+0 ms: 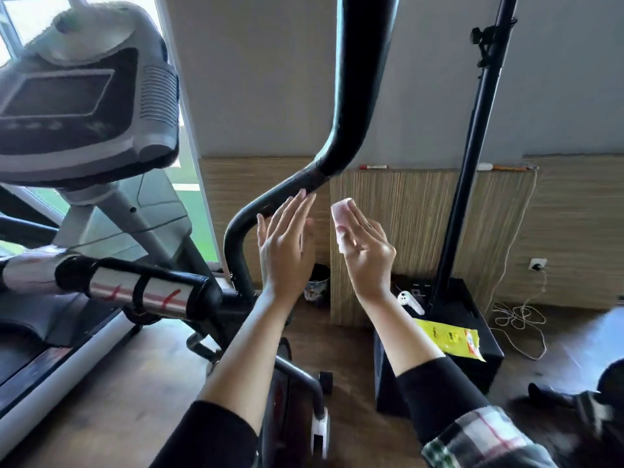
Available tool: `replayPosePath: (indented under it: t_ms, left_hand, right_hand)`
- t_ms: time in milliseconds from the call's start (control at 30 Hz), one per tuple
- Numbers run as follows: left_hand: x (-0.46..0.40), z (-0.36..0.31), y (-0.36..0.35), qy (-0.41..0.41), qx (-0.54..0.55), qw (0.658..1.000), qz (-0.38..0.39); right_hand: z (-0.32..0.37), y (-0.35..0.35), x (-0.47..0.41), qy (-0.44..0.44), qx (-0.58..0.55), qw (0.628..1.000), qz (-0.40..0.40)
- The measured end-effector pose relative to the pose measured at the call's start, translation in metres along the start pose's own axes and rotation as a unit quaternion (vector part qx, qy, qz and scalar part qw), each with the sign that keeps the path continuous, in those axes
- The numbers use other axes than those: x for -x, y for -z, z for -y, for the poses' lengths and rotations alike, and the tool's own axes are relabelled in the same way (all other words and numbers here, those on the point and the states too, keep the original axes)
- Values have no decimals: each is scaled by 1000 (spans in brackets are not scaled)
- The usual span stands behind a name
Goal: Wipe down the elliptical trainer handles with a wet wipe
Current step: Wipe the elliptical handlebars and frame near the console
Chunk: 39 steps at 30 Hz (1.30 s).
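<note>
The elliptical's black curved handle (351,96) rises through the middle of the view, bending at about hand height. My left hand (285,246) is raised just right of the lower bend, fingers straight, fingertips close to the bar; contact cannot be told. My right hand (366,249) holds a folded white wet wipe (342,219) between thumb and fingers, a short gap right of the handle. A short horizontal handle (141,290) with a silver sleeve and red marks sticks out at the left.
The grey console (84,96) with its dark screen fills the upper left. A black stand pole (472,146) rises from a black box (469,332) carrying a yellow wipe packet (449,337). White cable (520,315) lies on the wooden floor.
</note>
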<state>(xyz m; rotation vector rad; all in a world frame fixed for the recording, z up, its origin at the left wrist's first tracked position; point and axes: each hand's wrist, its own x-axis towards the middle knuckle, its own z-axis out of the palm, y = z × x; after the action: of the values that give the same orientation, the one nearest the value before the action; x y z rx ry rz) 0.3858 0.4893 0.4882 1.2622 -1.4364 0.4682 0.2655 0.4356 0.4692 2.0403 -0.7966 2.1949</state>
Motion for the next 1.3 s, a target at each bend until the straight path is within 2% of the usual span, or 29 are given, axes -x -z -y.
replayPosePath:
  t_ms: [133, 300, 500, 600, 667, 800, 1000, 1100, 1300]
  left_hand:
    - [49, -10, 6, 83, -25, 990, 112]
    - [121, -24, 5, 176, -52, 947, 264]
    - [212, -70, -3, 234, -75, 840, 484]
    - [249, -97, -10, 233, -65, 793, 559]
    - [274, -116, -17, 240, -57, 756, 606]
    - [320, -163, -29, 221, -54, 698, 679]
    - [373, -258, -58, 161, -45, 636, 753]
    - [395, -317, -75, 136, -29, 626, 768]
    - [431, -448, -112, 48, 18, 633, 773]
  right_hand:
    - [4, 31, 39, -65, 31, 993, 92]
    - [11, 88, 98, -122, 88, 974, 169]
    - [26, 179, 162, -221, 143, 934, 241]
    - [24, 229, 193, -298, 192, 877, 325]
    - [21, 262, 218, -323, 242, 844, 352]
    - [23, 332, 259, -417, 273, 791, 354]
    - [35, 448, 285, -454, 305, 761, 347]
    - [42, 516, 285, -487, 317, 751, 313]
    - [45, 650, 283, -522, 371, 708, 299]
